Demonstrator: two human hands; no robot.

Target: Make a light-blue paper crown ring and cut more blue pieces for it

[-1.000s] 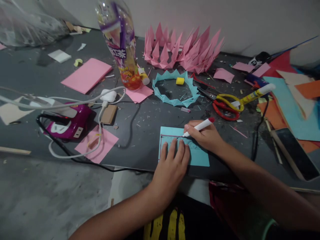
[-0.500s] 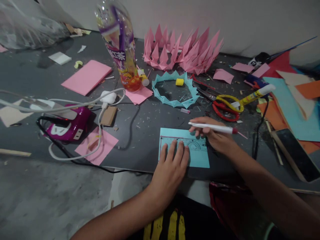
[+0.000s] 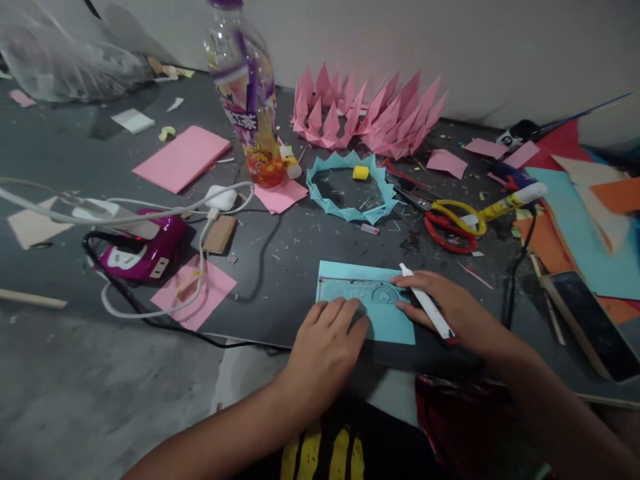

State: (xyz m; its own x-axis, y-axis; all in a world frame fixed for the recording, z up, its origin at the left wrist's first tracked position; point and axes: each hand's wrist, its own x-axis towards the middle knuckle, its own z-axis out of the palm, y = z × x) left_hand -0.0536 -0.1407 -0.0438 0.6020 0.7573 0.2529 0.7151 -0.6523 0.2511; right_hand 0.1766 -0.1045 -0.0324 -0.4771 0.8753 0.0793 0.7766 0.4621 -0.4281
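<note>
A light blue sheet of paper (image 3: pixel 393 328) lies near the table's front edge, with a clear ruler (image 3: pixel 357 291) that has a protractor arc flat on top. Dark red lines run along the sheet's top and left side. My left hand (image 3: pixel 325 343) rests on the lower left of the ruler and paper, fingers loosely bent and not wrapped round anything. Held in my right hand (image 3: pixel 447 300) is a white marker (image 3: pixel 433 313), its pale tip pointing up and left. Fingertips of that hand touch the ruler's right end.
Beyond the paper stand a blue zigzag paper ring (image 3: pixel 345 212), pink folded-paper rings (image 3: pixel 330 133) and a drink bottle (image 3: pixel 253 120). Scissors (image 3: pixel 453 227) and a phone (image 3: pixel 593 327) lie right. A purple power adapter (image 3: pixel 150 253) with looping cables sits left, beside pink paper (image 3: pixel 183 157).
My right hand has come down and right, from above the sheet to the ruler's right end, and the marker has tilted. My left fingers have bent and drawn back slightly. The view has shifted a little.
</note>
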